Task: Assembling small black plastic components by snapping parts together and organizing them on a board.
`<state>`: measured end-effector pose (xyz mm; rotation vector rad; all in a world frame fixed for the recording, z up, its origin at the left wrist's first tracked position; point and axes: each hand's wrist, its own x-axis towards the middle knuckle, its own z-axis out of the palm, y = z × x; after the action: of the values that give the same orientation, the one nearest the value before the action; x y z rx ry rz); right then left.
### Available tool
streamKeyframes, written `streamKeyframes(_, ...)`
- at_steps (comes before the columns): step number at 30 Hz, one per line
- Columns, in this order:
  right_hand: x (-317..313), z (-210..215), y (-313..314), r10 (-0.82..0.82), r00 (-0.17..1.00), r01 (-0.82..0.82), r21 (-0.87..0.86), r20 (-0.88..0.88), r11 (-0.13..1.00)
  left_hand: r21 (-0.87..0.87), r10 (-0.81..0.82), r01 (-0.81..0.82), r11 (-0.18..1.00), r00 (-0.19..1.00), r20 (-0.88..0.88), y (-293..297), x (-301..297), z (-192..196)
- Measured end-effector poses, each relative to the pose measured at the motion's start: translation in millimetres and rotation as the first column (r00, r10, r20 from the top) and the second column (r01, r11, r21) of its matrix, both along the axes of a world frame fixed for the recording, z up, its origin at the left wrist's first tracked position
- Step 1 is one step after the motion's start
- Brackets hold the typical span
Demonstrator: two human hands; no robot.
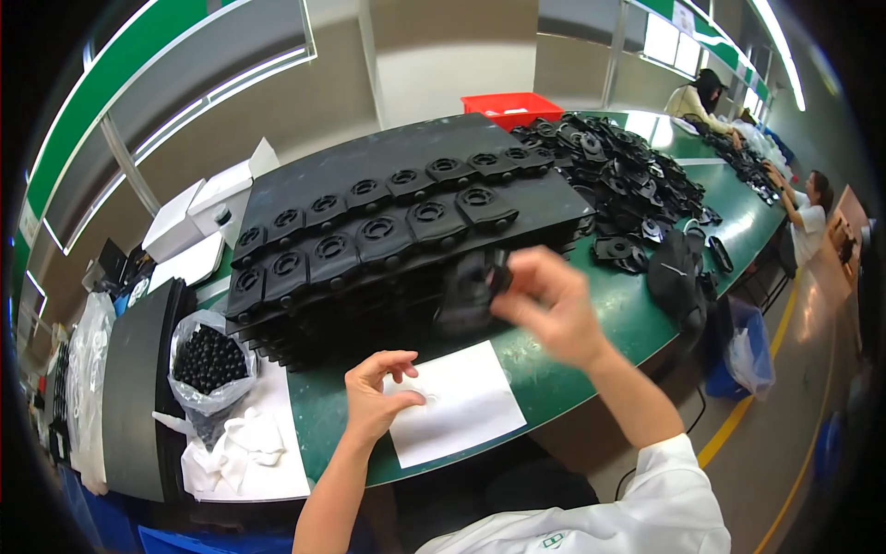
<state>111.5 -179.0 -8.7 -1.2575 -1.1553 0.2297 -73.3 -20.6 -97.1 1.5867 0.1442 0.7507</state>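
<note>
My right hand [558, 314] pinches a black plastic part [469, 294] at its right edge. The part hangs tilted and smeared by motion in front of the stacked trays. Over the left edge of a white paper sheet [461, 415], my left hand [377, 392] is curved, its thumb and fingers apart with nothing visible between them. Behind both hands, a stack of black trays [360, 157] carries two rows of black parts [378, 231], each with a round ring and a small knob at its near edge.
Left of the trays stands a clear bag of black balls [210, 358], with a white cloth [242, 448] below it. A heap of black parts [618, 175] and a black pouch [678, 272] lie right on the green table [600, 319]. A red bin [510, 106] stands behind; people sit farther right.
</note>
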Motion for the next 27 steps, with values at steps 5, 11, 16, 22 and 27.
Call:
streamKeyframes(5, 83.9, 47.2, -4.1, -0.381, 0.924, 0.381, -0.003, 0.042, 0.925, 0.001, 0.352, -0.354, 0.935, 0.932, 0.089, 0.2, -0.9, 5.1)
streamKeyframes(11, 129.2, 58.1, 7.5, -0.33, 0.94, 0.331, -0.458, 0.085, 0.825, 0.087, 0.762, -0.884, 0.459, 0.442, 0.473, 42.2, -26.1, 20.6)
streamKeyframes(16, 139.9, 57.8, 11.5, -0.287, 0.95, 0.31, -0.486, 0.123, 0.817, 0.479, 0.9, -0.878, 0.017, 0.222, 0.375, 122.8, -79.4, 39.1)
streamKeyframes(22, 220.8, 12.7, -41.9, -0.607, 0.505, 0.768, 0.001, 0.614, 0.641, 0.989, 0.998, -0.135, 0.055, 0.013, -0.053, 180.1, -150.4, 17.3)
streamKeyframes(27, 219.4, -51.9, -80.7, -0.13, 0.545, 0.787, -0.453, 0.828, 0.419, 0.96, 0.994, -0.269, 0.072, 0.098, -0.047, 194.2, -160.6, 6.0)
